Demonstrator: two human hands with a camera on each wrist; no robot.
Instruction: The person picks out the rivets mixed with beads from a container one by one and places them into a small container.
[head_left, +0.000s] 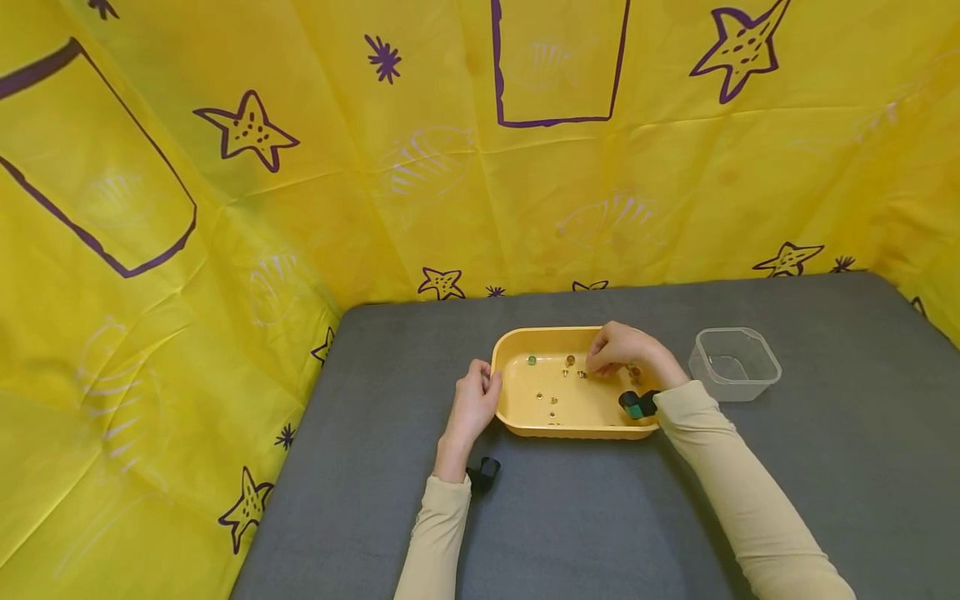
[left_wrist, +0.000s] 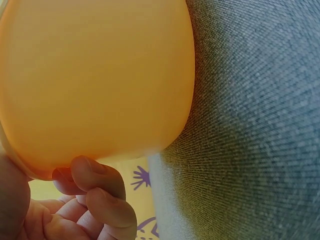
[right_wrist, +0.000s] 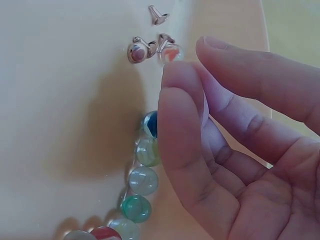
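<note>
The yellow tray point(head_left: 577, 431) lies on the grey cloth surface, holding small metal rivets point(head_left: 553, 401) and glass marbles point(head_left: 532, 360). At its left end, my left hand point(head_left: 477, 396) grips the rim; in the left wrist view its fingers point(left_wrist: 102, 185) curl against the outer wall. My right hand point(head_left: 618, 346) reaches into the tray's far right part. Seen from the right wrist, its fingers are loosely bent, with a gap below the thumb and nothing visible in it. A marble point(right_wrist: 172, 53) and several rivets point(right_wrist: 142, 50) lie just beyond the fingertips. More marbles point(right_wrist: 143, 180) line up along the tray's side.
To the right of the tray stands a clear plastic container point(head_left: 735, 367) with a small piece inside. Yellow fabric point(head_left: 525, 208) with purple drawings hangs behind and to the left. The grey cloth point(head_left: 570, 517) extends in front of the tray.
</note>
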